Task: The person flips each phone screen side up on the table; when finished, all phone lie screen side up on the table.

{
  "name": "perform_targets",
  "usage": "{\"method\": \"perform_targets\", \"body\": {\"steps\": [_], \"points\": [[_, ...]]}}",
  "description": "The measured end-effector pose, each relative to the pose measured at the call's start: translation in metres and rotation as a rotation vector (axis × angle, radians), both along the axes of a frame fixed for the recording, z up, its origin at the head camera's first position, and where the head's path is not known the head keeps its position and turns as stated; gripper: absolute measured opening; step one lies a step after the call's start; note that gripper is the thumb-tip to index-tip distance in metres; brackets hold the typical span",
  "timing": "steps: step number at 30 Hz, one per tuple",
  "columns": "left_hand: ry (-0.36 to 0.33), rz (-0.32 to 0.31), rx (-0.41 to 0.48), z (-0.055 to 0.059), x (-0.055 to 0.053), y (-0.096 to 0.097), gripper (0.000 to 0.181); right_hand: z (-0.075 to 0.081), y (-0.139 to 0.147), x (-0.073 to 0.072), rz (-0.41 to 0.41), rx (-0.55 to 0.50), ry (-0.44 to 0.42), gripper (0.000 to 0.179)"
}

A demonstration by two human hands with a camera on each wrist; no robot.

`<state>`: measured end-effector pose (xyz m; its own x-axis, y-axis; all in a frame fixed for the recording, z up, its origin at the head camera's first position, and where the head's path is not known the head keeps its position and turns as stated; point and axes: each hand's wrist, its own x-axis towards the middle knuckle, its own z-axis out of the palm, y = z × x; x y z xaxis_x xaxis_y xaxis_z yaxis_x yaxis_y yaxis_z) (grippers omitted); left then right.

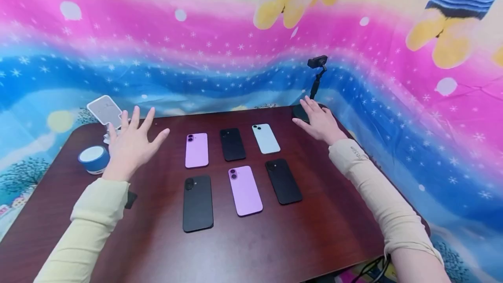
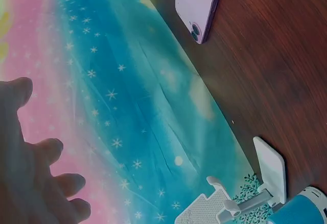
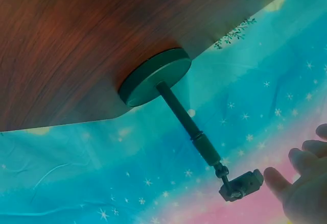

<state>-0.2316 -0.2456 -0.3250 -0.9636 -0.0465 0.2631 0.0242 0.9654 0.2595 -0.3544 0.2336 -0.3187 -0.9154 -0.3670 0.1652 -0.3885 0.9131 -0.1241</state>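
Note:
My left hand (image 1: 131, 143) is spread wide, palm down and holding nothing, at the left of the table. It overlaps the white phone stand (image 1: 105, 110) and a blue-and-white round device (image 1: 93, 159) in the head view. On the right, my right hand (image 1: 320, 121) has its fingers extended and holds nothing, close to the black camera stand (image 1: 315, 87). Between the hands, phones lie back up in two rows. The far row has a pink phone (image 1: 197, 150), a black phone (image 1: 232, 144) and a white phone (image 1: 266, 138). Nearer are a dark grey phone (image 1: 198, 204), another pink phone (image 1: 245, 190) and another black phone (image 1: 284, 181).
The dark wooden table (image 1: 157, 248) has rounded far corners. A printed cloth (image 1: 220, 64) hangs behind it and along the right side. Beside the left sleeve lies a small black item (image 1: 131, 200), partly hidden. Black cables (image 1: 373, 270) hang below the front right edge.

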Motion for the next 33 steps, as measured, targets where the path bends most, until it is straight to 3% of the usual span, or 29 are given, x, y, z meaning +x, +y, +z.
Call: {"method": "perform_targets", "body": {"steps": [4,9,12,16,20,25,33], "points": [[0.073,-0.022,0.083,0.004,-0.002,0.005,0.082,0.0,-0.002,0.001,-0.031,-0.02,-0.008,0.078],[0.219,-0.043,0.283,0.011,-0.005,0.021,0.077,0.0,-0.009,0.002,-0.1,-0.056,-0.011,0.08],[0.313,-0.064,0.405,0.018,-0.012,0.03,0.07,-0.002,-0.016,0.002,-0.137,-0.103,-0.027,0.08],[0.371,-0.093,0.612,0.024,-0.026,0.043,0.061,-0.011,-0.026,0.0,-0.202,-0.24,-0.064,0.076],[0.356,-0.102,0.749,0.026,-0.041,0.056,0.058,-0.022,-0.033,-0.001,-0.252,-0.378,-0.125,0.072],[0.293,-0.109,0.794,0.022,-0.056,0.074,0.061,-0.037,-0.039,0.002,-0.253,-0.523,-0.218,0.067],[0.229,-0.16,0.881,0.009,-0.081,0.101,0.063,-0.058,-0.052,0.01,-0.318,-0.827,-0.484,0.064]]}}
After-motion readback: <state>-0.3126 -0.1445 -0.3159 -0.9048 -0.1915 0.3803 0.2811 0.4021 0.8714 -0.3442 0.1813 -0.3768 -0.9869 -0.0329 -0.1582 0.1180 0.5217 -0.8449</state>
